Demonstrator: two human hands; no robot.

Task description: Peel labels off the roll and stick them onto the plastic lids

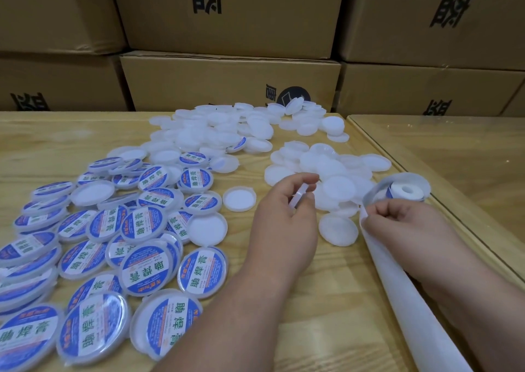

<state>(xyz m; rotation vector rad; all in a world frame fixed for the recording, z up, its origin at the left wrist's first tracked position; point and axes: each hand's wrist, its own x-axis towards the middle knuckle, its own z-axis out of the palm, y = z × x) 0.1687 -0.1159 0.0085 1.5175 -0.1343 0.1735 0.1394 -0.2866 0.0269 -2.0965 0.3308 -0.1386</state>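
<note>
Lid point(299, 198) edge-on in left hand point(287, 212); face hidden.

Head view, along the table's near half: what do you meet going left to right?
Labelled lids → left hand gripping a plain lid → right hand pinching the backing strip → label roll.

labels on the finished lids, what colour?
Blue border with a white centre band and green characters on the labelled lids; head view.

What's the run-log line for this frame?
left hand: holds bare lid | right hand: pinches backing strip by label roll | labelled lids: left
</note>
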